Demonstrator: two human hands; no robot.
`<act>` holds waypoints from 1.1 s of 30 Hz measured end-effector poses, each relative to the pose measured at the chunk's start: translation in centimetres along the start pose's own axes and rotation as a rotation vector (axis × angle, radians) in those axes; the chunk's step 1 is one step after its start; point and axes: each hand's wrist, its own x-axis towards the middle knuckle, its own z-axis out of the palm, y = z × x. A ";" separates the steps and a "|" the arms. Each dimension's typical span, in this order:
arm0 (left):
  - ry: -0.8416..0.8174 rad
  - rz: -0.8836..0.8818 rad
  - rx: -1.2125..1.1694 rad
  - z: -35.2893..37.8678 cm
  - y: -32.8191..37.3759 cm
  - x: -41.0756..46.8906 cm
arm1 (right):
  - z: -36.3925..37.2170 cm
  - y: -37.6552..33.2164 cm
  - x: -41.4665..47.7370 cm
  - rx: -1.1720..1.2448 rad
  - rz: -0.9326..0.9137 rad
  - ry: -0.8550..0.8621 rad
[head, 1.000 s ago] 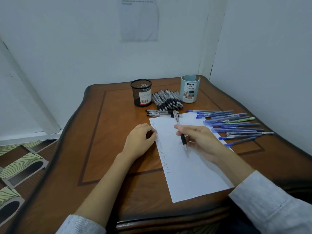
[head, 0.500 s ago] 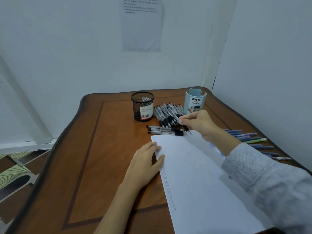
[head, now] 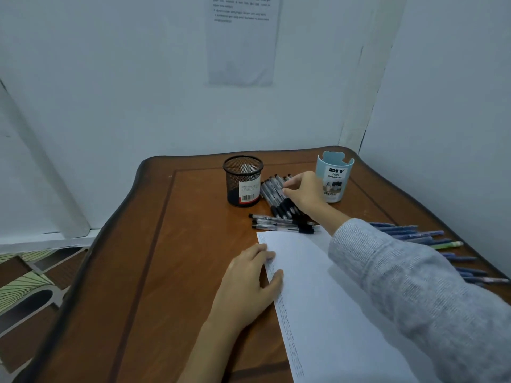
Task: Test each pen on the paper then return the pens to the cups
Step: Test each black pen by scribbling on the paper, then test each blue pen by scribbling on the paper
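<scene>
A white paper (head: 318,286) with a column of small pen marks down its left edge lies on the wooden table (head: 171,258). My left hand (head: 246,283) rests flat on that edge, fingers spread. My right hand (head: 304,192) reaches far back to a pile of black pens (head: 272,192) lying between the black mesh cup (head: 243,181) and the light blue cup (head: 334,175). Its thumb and fingertips pinch a pen at the top of the pile. A few more black pens (head: 276,223) lie crosswise just beyond the paper's far edge.
Several blue pens (head: 414,236) and one green pen (head: 448,245) are spread on the table to the right, partly hidden by my grey sleeve. White walls close in behind and to the right. Patterned floor shows past the table's left edge.
My right hand left the paper, where it held a black pen, and moved back to the pile between the cups. My left hand uncurled and now lies flat on the paper's edge.
</scene>
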 end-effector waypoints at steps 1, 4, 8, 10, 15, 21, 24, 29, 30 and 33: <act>-0.008 -0.003 -0.005 -0.1 0.1 0.0 | -0.4 0.0 -0.2 -0.001 0.000 -0.004; -0.037 -0.013 -0.014 -0.4 0.3 -0.1 | -2.4 -0.1 -1.3 0.015 -0.001 -0.025; -0.063 0.005 0.003 -0.6 0.3 -0.1 | -6.5 0.1 -4.7 0.040 -0.027 -0.180; -0.086 0.022 0.010 -0.8 0.5 -0.2 | -8.4 0.8 -7.0 -0.007 -0.062 -0.278; -0.144 0.039 0.073 -0.9 0.7 -0.1 | -11.1 3.7 -12.6 -0.146 -0.125 -0.371; -0.210 0.011 0.187 -0.7 1.0 -0.1 | -12.1 6.7 -18.2 -0.316 -0.279 -0.499; -0.224 0.011 0.224 -0.6 1.2 0.0 | -12.6 6.9 -19.8 -0.517 -0.365 -0.560; -0.061 0.180 0.334 -0.9 3.0 -1.1 | -12.7 7.6 -20.5 -0.631 -0.397 -0.565; -0.065 0.185 0.302 -0.6 3.6 -1.7 | -12.7 7.8 -20.5 -0.636 -0.397 -0.565; -0.154 0.136 0.167 0.6 5.0 -3.3 | -12.8 8.0 -20.6 -0.610 -0.403 -0.536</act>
